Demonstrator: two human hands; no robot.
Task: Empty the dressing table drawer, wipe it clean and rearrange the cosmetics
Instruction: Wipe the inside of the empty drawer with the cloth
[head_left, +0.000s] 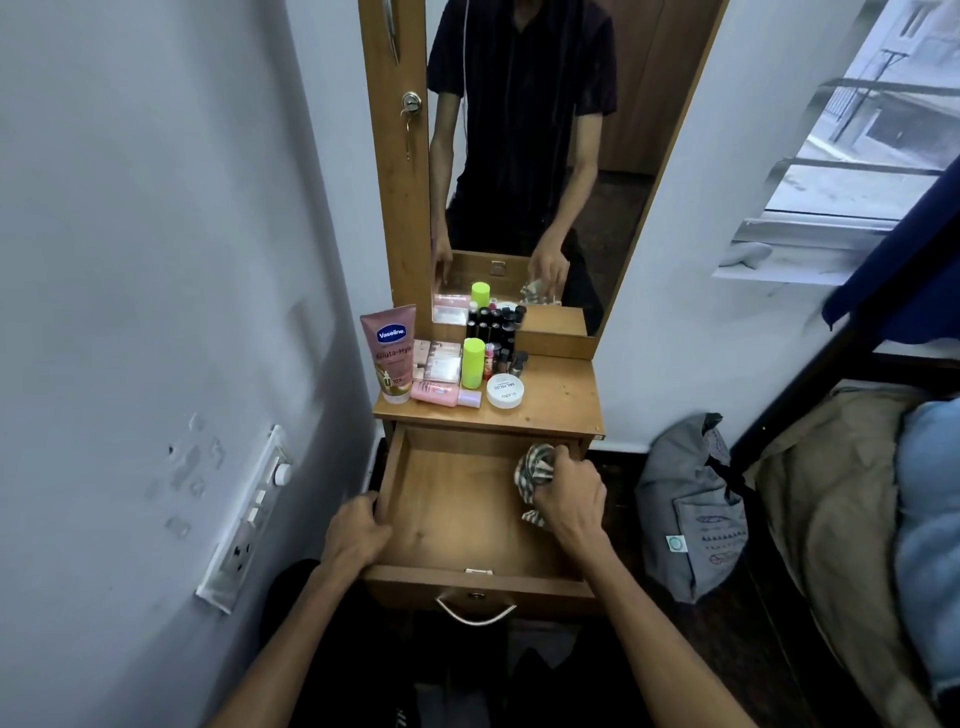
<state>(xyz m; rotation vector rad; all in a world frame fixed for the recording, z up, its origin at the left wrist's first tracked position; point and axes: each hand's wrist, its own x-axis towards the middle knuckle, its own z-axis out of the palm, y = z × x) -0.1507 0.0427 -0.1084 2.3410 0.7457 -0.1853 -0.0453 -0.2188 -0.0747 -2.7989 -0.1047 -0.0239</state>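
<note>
At the open drawer (457, 514), pulled well out from the dressing table (561, 400): both hands are on it. Left hand (358, 530) sits on the drawer's left wall, fingers curled over the top edge, gripping the wood. Right hand (569, 493) is inside the drawer by its right wall, toward the back, fingers clenched round a bunched striped cloth (532, 467). Cloth bulges out ahead of the knuckles; one loose end hangs below the hand onto the drawer floor. Whether the wad presses the right wall, cannot tell.

Drawer floor bare wood between the two hands. Metal handle (475, 613) hangs on the drawer front, nearest the camera.

Cosmetics stand on the tabletop just behind the drawer, grouped at its left half: pink Vaseline tube (392, 353) upright at far left; pink bottle (441, 395) lying on its side beside it; lime-green capped bottle (472, 364) upright behind that; round white jar (505, 391) to the right; flat palette boxes (441, 364) and a cluster of small dark lipsticks (506, 358) against the mirror (519, 156).

Grey bag (685, 514) on the floor right of the drawer, well apart.
</note>
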